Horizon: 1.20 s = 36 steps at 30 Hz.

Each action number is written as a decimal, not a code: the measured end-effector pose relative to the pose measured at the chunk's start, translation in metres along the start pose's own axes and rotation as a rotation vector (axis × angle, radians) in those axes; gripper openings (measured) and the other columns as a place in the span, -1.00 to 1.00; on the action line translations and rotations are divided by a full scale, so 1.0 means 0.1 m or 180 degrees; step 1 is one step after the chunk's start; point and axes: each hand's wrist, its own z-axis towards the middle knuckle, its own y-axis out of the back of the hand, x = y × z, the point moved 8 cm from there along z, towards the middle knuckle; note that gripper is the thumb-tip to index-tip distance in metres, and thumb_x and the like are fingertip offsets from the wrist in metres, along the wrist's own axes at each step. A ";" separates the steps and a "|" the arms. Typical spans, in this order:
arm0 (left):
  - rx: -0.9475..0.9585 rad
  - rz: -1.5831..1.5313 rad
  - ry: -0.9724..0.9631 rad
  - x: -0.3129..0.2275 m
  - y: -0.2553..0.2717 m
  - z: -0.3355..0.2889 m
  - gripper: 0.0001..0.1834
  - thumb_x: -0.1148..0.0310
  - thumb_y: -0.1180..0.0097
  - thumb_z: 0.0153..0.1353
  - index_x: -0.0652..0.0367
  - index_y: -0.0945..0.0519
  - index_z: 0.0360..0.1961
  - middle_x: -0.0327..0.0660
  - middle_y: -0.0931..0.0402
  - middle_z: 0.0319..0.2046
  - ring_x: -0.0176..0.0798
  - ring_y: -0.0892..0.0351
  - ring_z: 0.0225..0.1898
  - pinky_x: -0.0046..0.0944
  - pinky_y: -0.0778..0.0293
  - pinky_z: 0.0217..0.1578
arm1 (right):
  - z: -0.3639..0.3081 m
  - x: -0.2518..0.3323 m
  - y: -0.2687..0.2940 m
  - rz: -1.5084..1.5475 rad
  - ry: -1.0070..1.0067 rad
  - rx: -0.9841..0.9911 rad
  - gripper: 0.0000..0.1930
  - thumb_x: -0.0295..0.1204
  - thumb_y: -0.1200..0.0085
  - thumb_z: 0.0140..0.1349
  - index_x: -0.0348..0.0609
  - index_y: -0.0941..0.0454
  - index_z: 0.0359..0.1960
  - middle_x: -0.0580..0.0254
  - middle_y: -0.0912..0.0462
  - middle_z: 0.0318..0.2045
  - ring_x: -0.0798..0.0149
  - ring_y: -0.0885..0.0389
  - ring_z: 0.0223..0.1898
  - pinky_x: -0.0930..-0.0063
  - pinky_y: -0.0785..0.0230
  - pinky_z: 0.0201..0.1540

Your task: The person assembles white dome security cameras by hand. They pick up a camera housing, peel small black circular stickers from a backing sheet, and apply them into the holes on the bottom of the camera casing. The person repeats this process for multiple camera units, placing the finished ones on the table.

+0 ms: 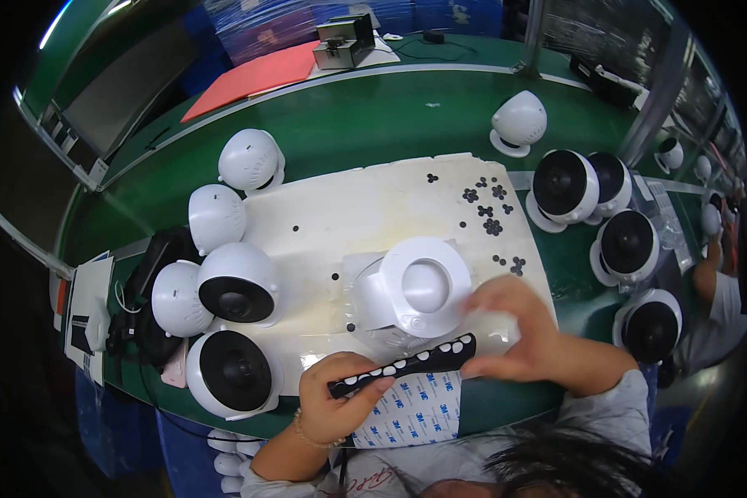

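My left hand (328,397) is closed on a folded adhesive sheet: its black strip (423,360) has a row of white round spots, and its pale backing (415,415) with blue print hangs below. Beyond the strip a white rounded device (376,300) lies on a clear plastic bag, its ring-shaped base (458,270) facing up. My right hand (527,336) is slightly blurred, thumb and fingers apart. Its fingertips are by the right edge of the base, and its thumb is near the strip's right end. I see nothing held between them.
Several white ball-shaped devices with black fronts stand left (234,373) and right (566,184) of the cream board (332,207). Small black dots and clusters (493,227) lie on its right part. Behind are a red sheet (253,79) and a metal box (340,51). Another person's arm (707,274) shows far right.
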 end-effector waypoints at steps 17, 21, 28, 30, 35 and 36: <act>0.0167 0.0460 -0.0770 -0.09 -0.09 0.00 -0.72 0.66 -0.21 -0.26 0.30 -0.55 -0.39 -0.06 -0.52 -0.53 -0.19 -0.53 -0.51 -0.36 -0.42 -0.50 | 0.00 0.09 -0.12 0.0040 0.0366 0.0422 -0.81 -0.39 -0.21 -0.07 -0.04 -0.53 -0.37 0.40 -0.55 -0.33 0.26 -0.47 -0.26 0.44 -0.24 -0.26; 0.0269 0.0546 -0.0617 -0.09 -0.10 0.01 -0.72 0.64 -0.21 -0.27 0.29 -0.56 -0.40 -0.09 -0.53 -0.52 -0.17 -0.53 -0.50 -0.33 -0.42 -0.48 | 0.00 0.24 -0.06 0.0074 0.0710 0.0382 -0.78 -0.42 -0.20 -0.07 -0.01 -0.51 -0.33 0.43 -0.54 -0.27 0.24 -0.45 -0.18 0.38 -0.20 -0.19; 0.0473 0.0794 -0.0778 -0.11 -0.18 0.02 -0.69 0.60 -0.21 -0.29 0.27 -0.57 -0.37 -0.10 -0.52 -0.52 -0.13 -0.52 -0.50 -0.29 -0.40 -0.48 | -0.02 0.22 -0.20 -0.0034 0.0665 0.0516 -0.78 -0.43 -0.16 -0.05 -0.02 -0.51 -0.30 0.36 -0.52 -0.22 0.25 -0.45 -0.13 0.41 -0.19 -0.21; 0.0498 0.0885 -0.0669 -0.08 -0.17 0.02 -0.68 0.58 -0.21 -0.30 0.26 -0.58 -0.37 -0.11 -0.52 -0.52 -0.13 -0.51 -0.50 -0.29 -0.39 -0.49 | -0.08 0.29 -0.23 0.0059 0.0860 0.0623 -0.77 -0.44 -0.15 -0.05 -0.03 -0.51 -0.28 0.33 -0.52 -0.23 0.25 -0.46 -0.15 0.41 -0.21 -0.22; 0.0588 0.0973 -0.0546 -0.05 -0.25 0.03 -0.67 0.53 -0.20 -0.31 0.21 -0.59 -0.36 -0.15 -0.51 -0.53 -0.14 -0.48 -0.52 -0.28 -0.37 -0.49 | -0.08 0.34 -0.23 0.0972 0.0866 0.0035 -0.70 -0.47 -0.12 -0.04 -0.05 -0.50 -0.19 0.30 -0.49 -0.29 0.26 -0.49 -0.23 0.40 -0.27 -0.23; 0.0580 0.0954 -0.0556 -0.05 -0.27 0.04 -0.68 0.51 -0.19 -0.30 0.19 -0.59 -0.37 -0.16 -0.50 -0.53 -0.14 -0.47 -0.52 -0.29 -0.36 -0.48 | -0.04 0.32 -0.32 0.1140 0.0651 0.0302 -0.70 -0.48 -0.11 -0.03 -0.05 -0.50 -0.18 0.31 -0.48 -0.28 0.27 -0.49 -0.24 0.40 -0.28 -0.23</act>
